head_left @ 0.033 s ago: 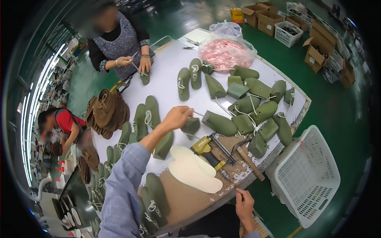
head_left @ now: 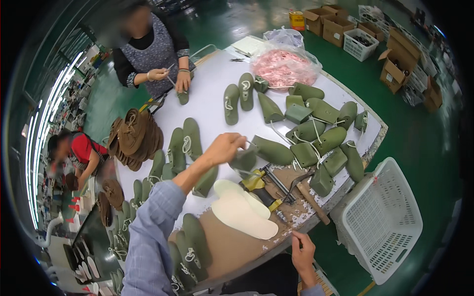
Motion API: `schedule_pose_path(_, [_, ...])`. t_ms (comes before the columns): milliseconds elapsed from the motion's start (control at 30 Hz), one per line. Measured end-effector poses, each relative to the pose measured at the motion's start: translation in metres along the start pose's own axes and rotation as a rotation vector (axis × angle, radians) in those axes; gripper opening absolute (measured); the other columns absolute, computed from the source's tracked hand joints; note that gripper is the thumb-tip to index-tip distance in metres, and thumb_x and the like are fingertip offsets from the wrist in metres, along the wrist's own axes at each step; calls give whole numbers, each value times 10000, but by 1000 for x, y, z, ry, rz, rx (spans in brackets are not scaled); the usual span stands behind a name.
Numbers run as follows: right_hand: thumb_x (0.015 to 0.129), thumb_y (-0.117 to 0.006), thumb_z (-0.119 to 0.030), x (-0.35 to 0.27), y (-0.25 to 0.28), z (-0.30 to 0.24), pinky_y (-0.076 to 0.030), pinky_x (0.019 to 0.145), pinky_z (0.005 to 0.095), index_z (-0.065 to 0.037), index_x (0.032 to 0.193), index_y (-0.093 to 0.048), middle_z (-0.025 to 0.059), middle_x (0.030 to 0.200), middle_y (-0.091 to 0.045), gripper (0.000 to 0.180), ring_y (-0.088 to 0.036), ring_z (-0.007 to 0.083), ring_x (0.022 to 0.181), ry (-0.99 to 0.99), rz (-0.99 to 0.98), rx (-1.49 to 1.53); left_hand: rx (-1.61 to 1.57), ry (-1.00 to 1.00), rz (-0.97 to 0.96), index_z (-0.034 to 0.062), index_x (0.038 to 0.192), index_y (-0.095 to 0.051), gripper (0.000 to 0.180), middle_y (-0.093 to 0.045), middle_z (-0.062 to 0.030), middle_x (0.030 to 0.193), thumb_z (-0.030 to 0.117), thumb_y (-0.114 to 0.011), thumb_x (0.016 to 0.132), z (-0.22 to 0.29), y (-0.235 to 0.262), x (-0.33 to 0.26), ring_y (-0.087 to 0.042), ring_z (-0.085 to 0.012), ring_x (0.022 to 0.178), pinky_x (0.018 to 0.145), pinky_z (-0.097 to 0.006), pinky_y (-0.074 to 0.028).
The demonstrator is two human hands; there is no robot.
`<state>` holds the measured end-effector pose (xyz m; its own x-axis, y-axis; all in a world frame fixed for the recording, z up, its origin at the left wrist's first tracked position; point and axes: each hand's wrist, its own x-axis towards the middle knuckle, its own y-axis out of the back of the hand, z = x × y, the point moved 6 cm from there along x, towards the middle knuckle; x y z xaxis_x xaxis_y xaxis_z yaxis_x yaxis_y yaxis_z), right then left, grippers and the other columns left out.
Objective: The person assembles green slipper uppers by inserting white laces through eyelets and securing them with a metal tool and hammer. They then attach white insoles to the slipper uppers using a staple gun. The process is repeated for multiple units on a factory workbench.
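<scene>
My left hand (head_left: 224, 149) reaches over the middle of the table, its fingers pinched on a pale cord. Just beneath that hand is a green shoe last (head_left: 242, 160), smeared by motion. Beside it on the right lies another green shoe last (head_left: 272, 151), on its side. My right hand (head_left: 303, 250) is at the table's front edge with thumb and fingers pressed together; whatever it may hold is too small to make out. White insole sheets (head_left: 242, 212) and a yellow-and-black staple gun (head_left: 257, 187) lie between my hands.
A hammer (head_left: 312, 203) lies near the front edge. Many corded green lasts (head_left: 321, 111) cover the table's right side. A white basket (head_left: 377, 222) stands at right. Brown shoe uppers (head_left: 136, 138) are stacked at left. Across the table, a co-worker (head_left: 153, 54) handles a last.
The last under my left hand has shifted slightly to the right and blurred. My right hand stays at the table's edge.
</scene>
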<state>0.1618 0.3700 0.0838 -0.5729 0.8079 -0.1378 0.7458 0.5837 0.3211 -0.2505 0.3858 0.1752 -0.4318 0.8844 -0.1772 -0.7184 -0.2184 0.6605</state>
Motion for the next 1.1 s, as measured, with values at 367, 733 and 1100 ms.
schedule_pose_path(367, [1036,-517,-571,-47,-121,-94,-487,1056,399,1,1606,-212,180,1496,-485,863,-566,259,1297,-139,-427,838,-810,82,26,3,1081,-601,321,-639,-28,760,293,-469,1121,64,-40,-271,-684,-120,771,729,-266,-529])
schedule_pose_path(733, [1122,-425,-310,-121,-134,-55,-548,736,410,21,896,-685,164,843,-725,478,-717,321,822,237,-243,-281,-90,71,242,28,1195,-677,386,-738,-139,1090,295,-738,923,-46,-150,-394,-683,-333,1086,944,-458,-530])
schedule_pose_path(1100, [1135,-396,-364,-176,-88,-130,-266,497,241,-88,1055,-445,-5,733,-411,291,-318,67,570,6,-50,549,277,-462,57,169,1229,-628,445,-607,-4,1303,268,-784,825,-98,-212,-358,-488,-301,1345,1152,-573,-354])
